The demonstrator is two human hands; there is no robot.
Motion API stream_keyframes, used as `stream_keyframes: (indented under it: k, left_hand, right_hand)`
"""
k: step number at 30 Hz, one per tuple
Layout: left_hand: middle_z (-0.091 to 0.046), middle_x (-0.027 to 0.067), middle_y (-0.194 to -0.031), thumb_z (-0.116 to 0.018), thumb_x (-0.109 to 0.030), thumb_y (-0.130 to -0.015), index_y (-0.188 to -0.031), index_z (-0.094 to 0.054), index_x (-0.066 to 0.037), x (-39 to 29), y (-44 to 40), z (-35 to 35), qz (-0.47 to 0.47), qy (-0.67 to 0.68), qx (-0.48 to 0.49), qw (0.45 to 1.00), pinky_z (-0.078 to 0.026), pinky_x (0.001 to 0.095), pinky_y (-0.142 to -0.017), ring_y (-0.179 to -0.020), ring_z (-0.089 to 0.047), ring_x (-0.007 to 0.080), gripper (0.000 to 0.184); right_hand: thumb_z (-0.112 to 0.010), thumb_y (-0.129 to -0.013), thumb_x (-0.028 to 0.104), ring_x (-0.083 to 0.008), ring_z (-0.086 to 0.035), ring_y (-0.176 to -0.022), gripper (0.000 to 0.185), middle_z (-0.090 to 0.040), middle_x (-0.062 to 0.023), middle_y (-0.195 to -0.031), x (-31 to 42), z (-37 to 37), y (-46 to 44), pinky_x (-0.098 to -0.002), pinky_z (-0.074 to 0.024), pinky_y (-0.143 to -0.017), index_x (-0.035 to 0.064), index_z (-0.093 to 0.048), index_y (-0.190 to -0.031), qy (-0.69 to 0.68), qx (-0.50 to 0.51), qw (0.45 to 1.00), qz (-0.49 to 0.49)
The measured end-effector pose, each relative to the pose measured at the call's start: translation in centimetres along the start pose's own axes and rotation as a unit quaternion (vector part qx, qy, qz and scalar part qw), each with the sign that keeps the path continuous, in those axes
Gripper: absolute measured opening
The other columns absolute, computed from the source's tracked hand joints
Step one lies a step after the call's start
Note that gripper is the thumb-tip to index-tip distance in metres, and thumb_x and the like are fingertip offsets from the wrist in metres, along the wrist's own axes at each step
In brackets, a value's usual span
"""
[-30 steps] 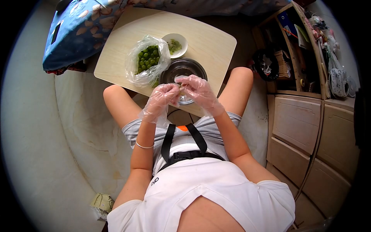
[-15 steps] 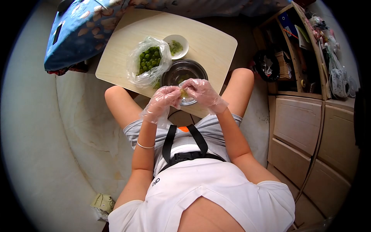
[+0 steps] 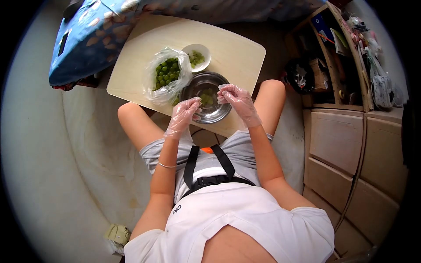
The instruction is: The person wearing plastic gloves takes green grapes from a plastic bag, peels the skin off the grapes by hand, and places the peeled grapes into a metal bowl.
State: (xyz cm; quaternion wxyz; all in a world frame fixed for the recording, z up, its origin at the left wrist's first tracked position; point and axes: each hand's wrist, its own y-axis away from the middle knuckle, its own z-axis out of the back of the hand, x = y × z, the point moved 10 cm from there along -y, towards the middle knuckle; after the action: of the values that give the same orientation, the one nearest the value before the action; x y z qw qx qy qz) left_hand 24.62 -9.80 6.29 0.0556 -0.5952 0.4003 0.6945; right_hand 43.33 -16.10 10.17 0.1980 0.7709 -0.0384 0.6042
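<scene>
Both my hands wear clear plastic gloves. My left hand is closed, fingertips pinched at the left side of a steel bowl. Across from it, my right hand is also closed, over the bowl's right rim. Anything between the fingertips of either hand is too small to make out. Pale green peeled grapes lie in the steel bowl. Left of it, a clear plastic bag stands open with whole green grapes inside. A white bowl behind holds green grape skins.
Everything stands on a low, pale wooden table between my knees. A blue flowered cloth covers furniture at the back left. Wooden shelves and a cabinet are on the right, with a black-lined bin beside them.
My hands were together over the front of the steel bowl, with something yellowish-green between the fingertips. Now they are apart, the right one moved to the right, and the bowl's contents show.
</scene>
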Motion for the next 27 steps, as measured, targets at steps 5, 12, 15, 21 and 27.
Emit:
stream_keyframes:
  k: [5, 12, 15, 21, 27]
  left_hand:
    - [-0.067, 0.0055, -0.1, -0.06, -0.016, -0.094, -0.116, -0.063, 0.002, -0.5, 0.3, 1.5, -0.016, -0.039, -0.059, 0.997, -0.054, 0.0247, -0.063, -0.08, -0.064, 0.0126, 0.029]
    - [-0.064, 0.0152, -0.089, -0.063, -0.008, -0.084, -0.101, -0.063, -0.004, -5.4, 2.0, 1.5, -0.296, -0.472, -0.177, 0.812, -0.054, 0.0382, -0.072, -0.08, -0.065, 0.0312, 0.017]
    - [-0.061, 0.0131, -0.084, -0.058, -0.005, -0.086, -0.105, -0.061, -0.004, -5.1, 0.8, 0.5, -0.302, -0.578, -0.167, 0.74, -0.055, 0.0399, -0.069, -0.078, -0.065, 0.0304, 0.02]
    - [-0.061, 0.0166, -0.095, -0.052, -0.002, -0.086, -0.105, -0.059, -0.002, -2.2, -4.6, -2.1, -0.181, -0.666, -0.063, 0.721, -0.057, 0.0418, -0.066, -0.081, -0.068, 0.0336, 0.02]
    - [-0.064, 0.022, -0.097, -0.051, -0.002, -0.087, -0.096, -0.061, -0.001, 1.5, -7.4, -1.0, -0.071, -0.642, -0.069, 0.76, -0.058, 0.0439, -0.068, -0.084, -0.069, 0.0351, 0.014]
  right_hand:
    - [-0.052, -0.095, 0.003, -0.0137, -0.066, -0.086, 0.018, -0.066, -0.0105, -0.096, -0.5, 0.0, -0.2, -0.0277, -0.0578, -0.079, -0.0035, -0.063, -0.107, 0.0, -0.002, 1.0, -0.004]
    - [-0.053, -0.092, 0.001, -0.0128, -0.065, -0.084, 0.019, -0.064, -0.0092, -0.096, -0.5, -0.1, -0.1, -0.0269, -0.0576, -0.077, -0.0057, -0.061, -0.108, -0.015, -0.003, 1.0, -0.022]
    - [-0.053, -0.092, 0.001, -0.0133, -0.065, -0.084, 0.018, -0.064, -0.0091, -0.096, -0.6, 0.1, -0.1, -0.0269, -0.0575, -0.077, -0.0055, -0.061, -0.107, -0.016, -0.005, 1.0, -0.02]
    - [-0.054, -0.093, 0.002, -0.0135, -0.065, -0.083, 0.018, -0.065, -0.0095, -0.095, -1.6, 0.2, -0.2, -0.0265, -0.0568, -0.077, -0.0044, -0.062, -0.107, -0.011, 0.008, 1.0, -0.014]
    - [-0.055, -0.093, 0.001, -0.0132, -0.066, -0.081, 0.014, -0.067, -0.0097, -0.093, 0.7, 0.0, -1.1, -0.0265, -0.0573, -0.076, -0.0042, -0.063, -0.104, 0.002, -0.013, 1.0, 0.011]
